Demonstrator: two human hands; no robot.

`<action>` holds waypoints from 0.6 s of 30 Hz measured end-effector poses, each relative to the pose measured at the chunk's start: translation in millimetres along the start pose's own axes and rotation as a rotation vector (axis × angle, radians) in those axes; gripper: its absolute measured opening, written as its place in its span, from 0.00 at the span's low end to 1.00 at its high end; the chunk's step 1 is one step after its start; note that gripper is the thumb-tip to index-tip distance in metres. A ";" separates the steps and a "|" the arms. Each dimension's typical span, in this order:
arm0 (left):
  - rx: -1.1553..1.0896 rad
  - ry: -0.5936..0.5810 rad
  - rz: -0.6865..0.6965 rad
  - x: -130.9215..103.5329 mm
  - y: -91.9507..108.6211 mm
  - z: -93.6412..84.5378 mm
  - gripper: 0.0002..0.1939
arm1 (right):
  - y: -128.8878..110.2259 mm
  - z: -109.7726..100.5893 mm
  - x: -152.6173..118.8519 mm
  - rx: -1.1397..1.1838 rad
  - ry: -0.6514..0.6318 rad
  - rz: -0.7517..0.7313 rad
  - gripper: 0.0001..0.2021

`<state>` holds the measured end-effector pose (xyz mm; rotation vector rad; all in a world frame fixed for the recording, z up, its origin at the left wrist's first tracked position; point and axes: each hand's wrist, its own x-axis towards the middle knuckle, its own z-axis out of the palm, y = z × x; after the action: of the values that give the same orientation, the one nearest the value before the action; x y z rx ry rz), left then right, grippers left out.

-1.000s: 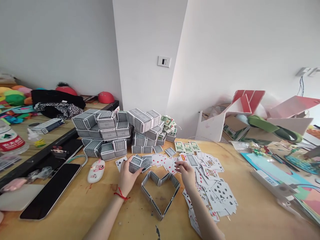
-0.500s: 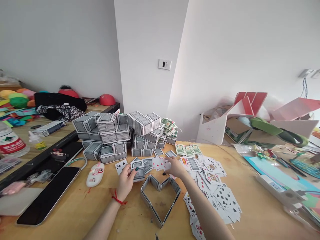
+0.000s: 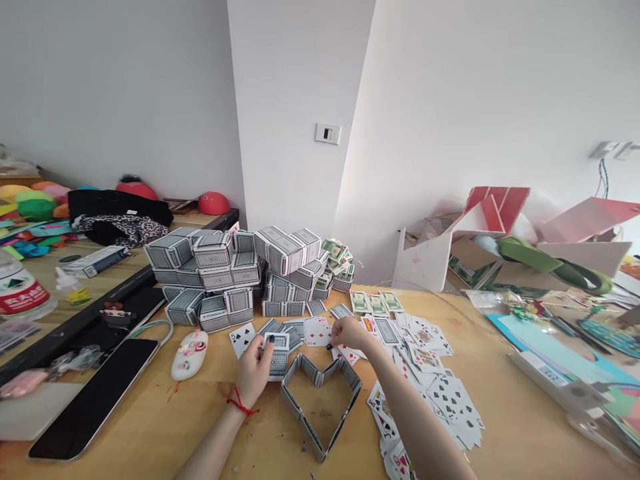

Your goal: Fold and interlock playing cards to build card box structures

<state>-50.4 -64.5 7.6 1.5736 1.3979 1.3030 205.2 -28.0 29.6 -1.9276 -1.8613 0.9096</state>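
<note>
Head camera view, left side: a clear bottle (image 3: 23,290) with a red-and-white label stands near the edge, with a small dropper bottle (image 3: 73,287) to its right. A black-screened phone (image 3: 95,400) lies flat on the wooden table (image 3: 210,393), and a white computer mouse (image 3: 190,355) with printed figures sits past it. Behind the mouse, folded-card blocks (image 3: 215,257) with gray patterned backs are piled in several tiers, green-backed ones at the right end. A five of spades (image 3: 241,339) lies face up in front of the pile. Just beside it, the left hand (image 3: 253,370), a red string bracelet (image 3: 241,405) at its wrist, is closed, pinching gray-backed cards (image 3: 279,357) between thumb and fingers. Right of these cards, a heart-shaped card frame (image 3: 323,407) stands on edge on the table. The right hand (image 3: 346,333) reaches over the face-up diamond cards (image 3: 317,330) behind the frame, its fingers bent and partly closed; whether they grip a card cannot be told. Three green cards (image 3: 377,303) lie beyond it, and scattered playing cards (image 3: 453,400) spread to the right. Farther right are open cartons (image 3: 480,257) and a white power strip (image 3: 545,373).
</note>
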 end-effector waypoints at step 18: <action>-0.122 -0.019 0.016 16.7 24.9 10.9 0.12 | -18.4 -36.7 -47.9 0.619 0.384 -0.183 0.17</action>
<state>-33.3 -52.3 31.6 1.5143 1.2728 1.3532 216.2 -65.2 79.3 -1.4047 -1.3060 0.8517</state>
